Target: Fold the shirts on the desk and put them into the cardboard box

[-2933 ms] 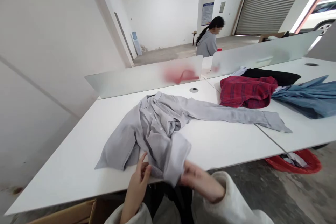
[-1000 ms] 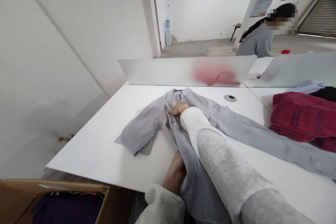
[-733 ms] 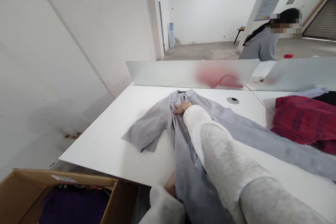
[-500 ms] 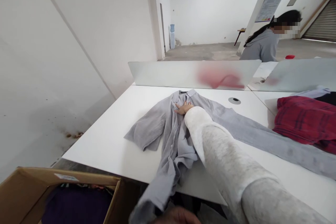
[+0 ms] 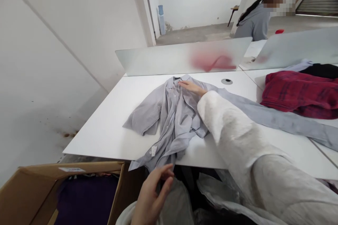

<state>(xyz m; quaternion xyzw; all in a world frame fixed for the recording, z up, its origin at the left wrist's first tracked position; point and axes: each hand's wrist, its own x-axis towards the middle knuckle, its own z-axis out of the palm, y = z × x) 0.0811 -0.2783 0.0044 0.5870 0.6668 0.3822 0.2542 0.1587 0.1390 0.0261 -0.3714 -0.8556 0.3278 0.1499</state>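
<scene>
Right hand (image 5: 191, 87) still presses flat on the grey shirt (image 5: 174, 119) collar, but my left hand (image 5: 154, 191) has let go, open just under the rumpled hem.

Behind the frosted divider (image 5: 158, 59) a red shape (image 5: 211, 61) is only a blur. Right of the divider, the gray shirt (image 5: 174, 116) loses its sleeve end to the picture's edge.

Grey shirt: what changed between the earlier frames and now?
The right hand went from the hem to the collar of the grey shirt and stays flat there. The left hand, which pulled the hem over the table edge, is now open just below it. The red plaid garment has not moved.
</scene>
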